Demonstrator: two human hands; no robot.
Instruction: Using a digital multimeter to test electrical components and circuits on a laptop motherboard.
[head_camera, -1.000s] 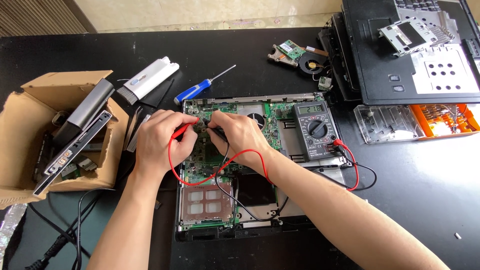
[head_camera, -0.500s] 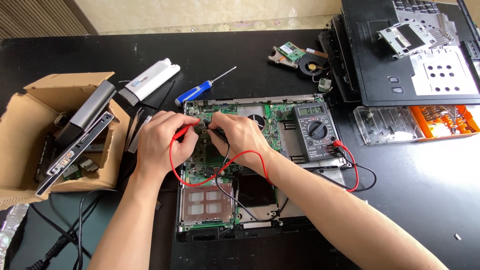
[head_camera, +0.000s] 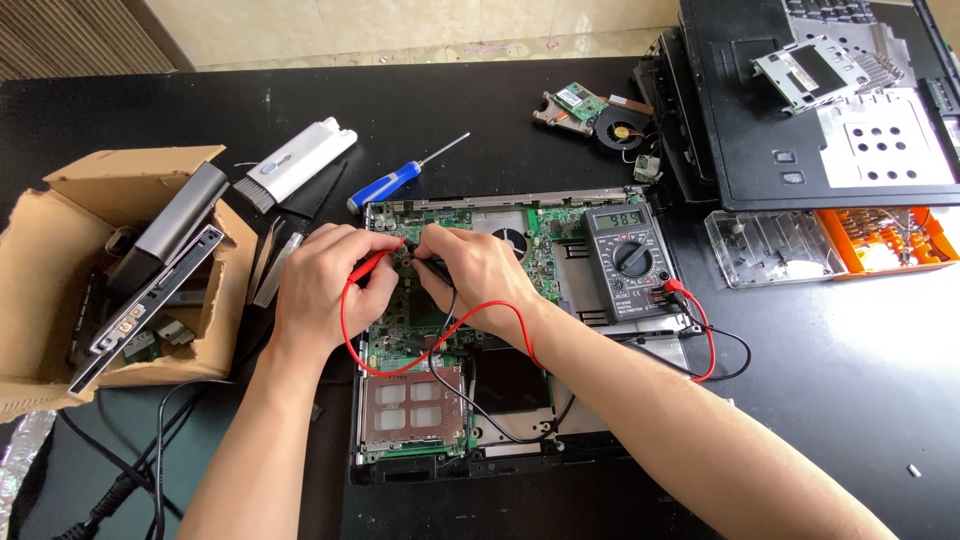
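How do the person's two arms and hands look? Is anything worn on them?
Both forearms are bare, with no sleeves in view. The left hand and the right hand wear no gloves; no ring, watch or bracelet shows. Fingernails look short and plain.

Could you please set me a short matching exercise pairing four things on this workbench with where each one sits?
Things:
1. multimeter
2. blue-handled screwdriver
3. cardboard box
4. orange parts tray

Places:
A. at the left edge of the black table
B. resting on the right part of the opened laptop
C. on the table just beyond the laptop's far left corner
D. right of the multimeter, beside a clear plastic lid

Pairs: 1-B, 2-C, 3-A, 4-D
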